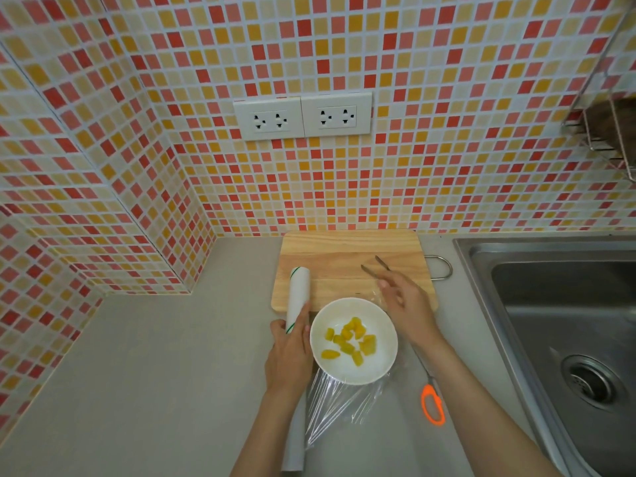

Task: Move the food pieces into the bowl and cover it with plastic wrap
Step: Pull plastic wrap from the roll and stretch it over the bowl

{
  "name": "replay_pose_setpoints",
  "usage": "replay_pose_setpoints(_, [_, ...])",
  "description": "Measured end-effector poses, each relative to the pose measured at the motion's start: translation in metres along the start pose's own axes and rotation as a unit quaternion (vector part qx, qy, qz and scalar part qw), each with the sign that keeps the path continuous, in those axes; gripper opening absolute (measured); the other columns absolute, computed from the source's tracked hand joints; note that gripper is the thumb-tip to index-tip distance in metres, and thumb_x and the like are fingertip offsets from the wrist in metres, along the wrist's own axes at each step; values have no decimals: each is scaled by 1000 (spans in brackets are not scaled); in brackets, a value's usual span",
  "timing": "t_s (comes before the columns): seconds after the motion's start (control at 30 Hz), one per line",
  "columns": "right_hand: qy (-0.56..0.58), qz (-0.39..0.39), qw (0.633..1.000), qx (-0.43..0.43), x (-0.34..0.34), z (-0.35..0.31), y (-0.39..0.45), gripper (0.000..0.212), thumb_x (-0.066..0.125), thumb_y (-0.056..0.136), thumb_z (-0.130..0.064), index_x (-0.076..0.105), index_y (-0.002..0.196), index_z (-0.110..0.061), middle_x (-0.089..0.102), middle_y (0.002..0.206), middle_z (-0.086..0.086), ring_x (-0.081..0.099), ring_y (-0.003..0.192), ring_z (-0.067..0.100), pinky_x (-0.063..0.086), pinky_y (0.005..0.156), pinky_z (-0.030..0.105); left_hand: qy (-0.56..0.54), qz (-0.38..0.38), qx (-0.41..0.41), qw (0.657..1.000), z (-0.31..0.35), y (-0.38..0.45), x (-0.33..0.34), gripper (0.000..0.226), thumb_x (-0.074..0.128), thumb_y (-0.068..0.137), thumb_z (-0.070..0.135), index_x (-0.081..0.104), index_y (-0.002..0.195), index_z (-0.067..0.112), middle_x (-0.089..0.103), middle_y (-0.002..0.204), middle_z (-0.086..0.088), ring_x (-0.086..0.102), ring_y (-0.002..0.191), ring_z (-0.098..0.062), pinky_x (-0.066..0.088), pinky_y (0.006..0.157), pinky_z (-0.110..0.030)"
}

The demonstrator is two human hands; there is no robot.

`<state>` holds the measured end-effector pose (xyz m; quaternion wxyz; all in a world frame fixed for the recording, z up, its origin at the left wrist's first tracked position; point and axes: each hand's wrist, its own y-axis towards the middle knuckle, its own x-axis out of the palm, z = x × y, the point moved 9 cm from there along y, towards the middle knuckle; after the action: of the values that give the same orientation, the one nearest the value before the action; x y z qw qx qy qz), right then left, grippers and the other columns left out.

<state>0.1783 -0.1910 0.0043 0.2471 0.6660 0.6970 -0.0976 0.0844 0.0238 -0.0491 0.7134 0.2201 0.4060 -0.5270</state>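
— So where does the wrap stand now?

— Left hand (289, 356) is curled around the plastic wrap roll (296, 304), pinning it to the counter just beside the bowl (354, 371). Film (340, 404) is drawn out from the roll toward the right hand (406, 308), whose fingers are half closed at the far edge; whether they pinch film I cannot tell.

— And the food pieces (351, 339)?

— All in the bowl, between the two grips. Tongs (375, 266) lie on the cutting board (344, 249) beyond the right fingertips.

— How will it handle?

— Thin, clingy and limp, I'd judge; it wrinkles and sticks to itself. Best taken at the free edge, kept taut against the roll hand. Scissors (433, 404) wait under the right forearm.
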Motion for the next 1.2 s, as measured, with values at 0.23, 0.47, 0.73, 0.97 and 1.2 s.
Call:
replay_pose_setpoints(0.23, [160, -212, 953, 145, 60, 23, -2, 45, 26, 97, -43, 64, 110, -25, 67, 115, 2, 59, 110, 13, 42, 98, 29, 23, 20, -31, 999, -6, -2, 0, 45, 25, 95, 47, 19, 139, 55, 24, 108, 4, 51, 71, -22, 43, 67, -33])
replay_pose_setpoints(0.47, [264, -181, 914, 250, 68, 42, -8, 59, 16, 96, -50, 64, 108, -18, 63, 121, 14, 59, 111, 28, 44, 101, 42, 25, 32, -52, 998, -6, -4, -1, 44, 25, 95, 45, 19, 137, 56, 24, 105, 4, 52, 71, -23, 41, 68, -32])
replay_pose_setpoints(0.73, [443, -118, 825, 330, 74, 65, -22, 68, 11, 94, -56, 55, 120, -10, 62, 113, 9, 61, 98, 25, 49, 84, 37, 30, 28, -43, 998, -2, -6, -1, 46, 25, 96, 43, 18, 141, 51, 28, 109, 1, 52, 71, -23, 41, 68, -32])
replay_pose_setpoints(0.97, [354, 109, 887, 277, 20, 70, -17, 55, 30, 99, -36, 57, 108, 11, 66, 78, 18, 65, 68, 24, 54, 70, 33, 27, 29, -42, 998, -2, -7, -3, 45, 24, 96, 43, 18, 141, 51, 25, 106, 2, 48, 65, -22, 40, 67, -31])
replay_pose_setpoints(1.2, [294, 293, 900, 136, -11, 24, -93, 50, 27, 92, -49, 47, 128, -22, 57, 126, -3, 53, 118, 4, 40, 94, 12, 3, 38, -49, 998, -3, -5, 2, 44, 22, 94, 48, 21, 138, 53, 25, 105, 3, 49, 68, -24, 43, 72, -35])
